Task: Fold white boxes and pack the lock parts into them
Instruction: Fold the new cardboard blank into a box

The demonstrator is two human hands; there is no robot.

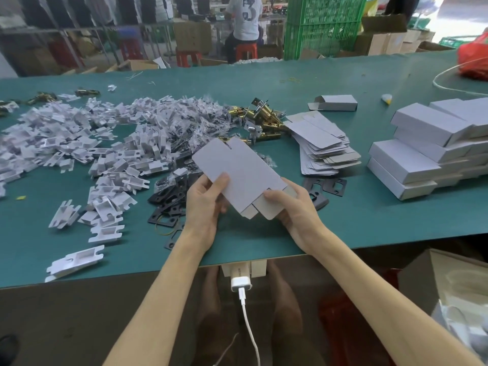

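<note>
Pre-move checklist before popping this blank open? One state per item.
1. Left hand grips the box blank at its left edge: ok.
2. Right hand pinches the near flap end: ok.
3. Blank flat, flaps unfolded: ok.
4. Only a single blank picked up, none stuck behind it: cannot tell.
5. Parts out on the table: brass latches, black plates, white inserts: ok.
6. Bare table beside the right hand for setting the box down: ok.
</note>
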